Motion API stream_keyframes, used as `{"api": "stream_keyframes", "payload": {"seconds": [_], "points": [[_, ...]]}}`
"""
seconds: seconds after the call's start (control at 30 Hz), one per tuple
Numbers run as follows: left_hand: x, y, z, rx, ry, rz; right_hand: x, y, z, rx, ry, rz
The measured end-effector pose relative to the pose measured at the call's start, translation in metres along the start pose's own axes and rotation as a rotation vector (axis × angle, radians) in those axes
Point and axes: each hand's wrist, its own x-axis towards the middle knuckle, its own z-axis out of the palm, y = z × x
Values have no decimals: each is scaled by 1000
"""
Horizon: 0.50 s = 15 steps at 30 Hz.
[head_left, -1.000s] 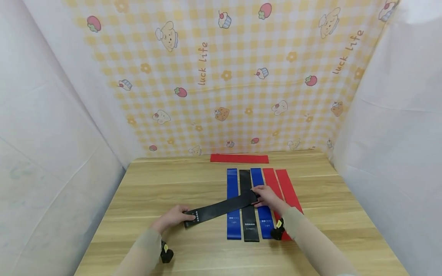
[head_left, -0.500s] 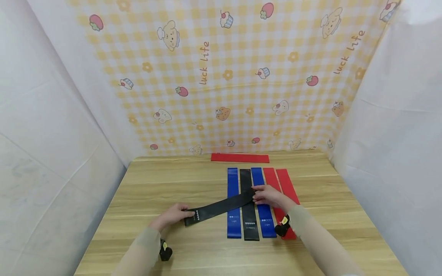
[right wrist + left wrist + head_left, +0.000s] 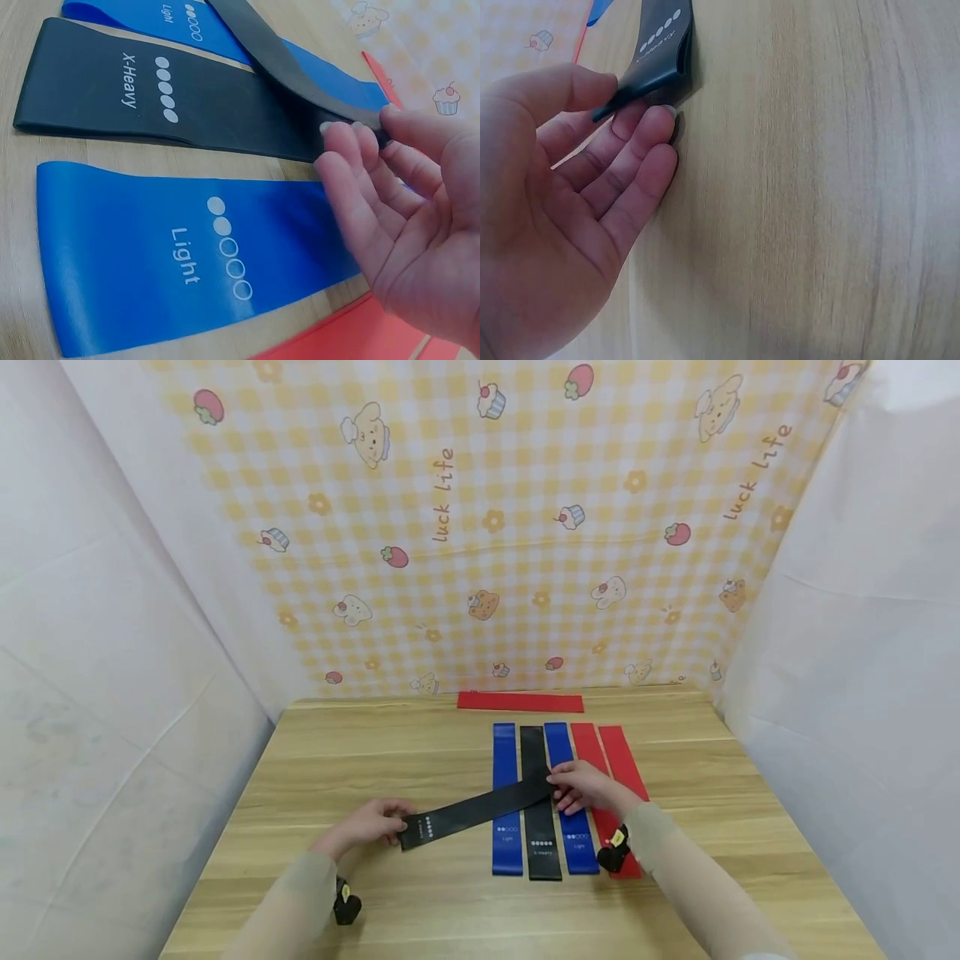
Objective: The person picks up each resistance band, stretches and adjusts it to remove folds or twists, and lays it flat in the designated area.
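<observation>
A black resistance band (image 3: 476, 810) marked X-Heavy stretches slantwise across the row of bands, its left end nearer me. My left hand (image 3: 371, 827) pinches that end between thumb and fingers; in the left wrist view the end tips up over the wood. At the other end, my right hand (image 3: 585, 787) pinches the band between thumb and fingertips. Beneath it lie a blue Light band (image 3: 507, 852), a second black X-Heavy band (image 3: 97, 90) and another blue Light band (image 3: 135, 255), side by side. My right hand is over this last blue one.
Two red bands (image 3: 618, 752) lie at the right of the row, partly under my right forearm. Another red band (image 3: 520, 702) lies crosswise at the table's back edge, before the patterned cloth (image 3: 480, 527). White sheets hang on both sides.
My left thumb and fingers have drawn back to the band's very tip. The right hand's lower fingers have spread a little. The band itself has barely shifted.
</observation>
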Motion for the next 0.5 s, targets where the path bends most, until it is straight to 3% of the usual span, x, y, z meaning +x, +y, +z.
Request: {"api": "stream_keyframes", "payload": {"seconds": [0.2,0.5], "points": [[0,1,-3,30,-8,32,-2,-2,-3,-17,-21,-7],[-4,15,-9,49,-65,116,-5,-24,-4,13,66,-36]]}}
